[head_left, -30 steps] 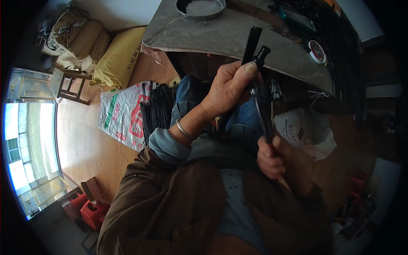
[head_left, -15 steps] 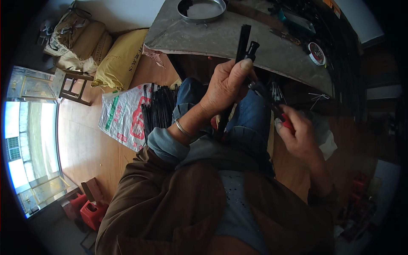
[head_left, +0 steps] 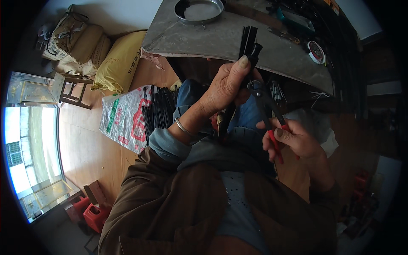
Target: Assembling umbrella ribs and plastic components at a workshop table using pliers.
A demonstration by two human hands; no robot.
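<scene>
My left hand [head_left: 227, 83] is wrapped around a bundle of long black rods [head_left: 248, 40], with its thumb pressed against the upper part. A black knobbed end sticks up beside the thumb, and the bundle runs down between my knees. In my right hand [head_left: 297, 138] are red-handled pliers [head_left: 264, 102], their handles spread apart and some fingers stretched out around them. The pliers' head lies just right of my left fingers, next to a thin wire loop at the bundle. Whether the jaws touch the wire I cannot tell.
Ahead stands a grey-topped table [head_left: 191, 40] with a round metal pan [head_left: 199, 20] and a small round tub [head_left: 315, 52]. Many black rods [head_left: 163, 106] lie on a white printed sack [head_left: 123, 119] at left, near a yellow sack [head_left: 119, 61] and a wooden stool [head_left: 73, 91].
The pliers' handles have spread apart and my right fingers have loosened around them. The pliers now hang more upright. My left hand keeps its grip, and the rods' tops have fanned slightly.
</scene>
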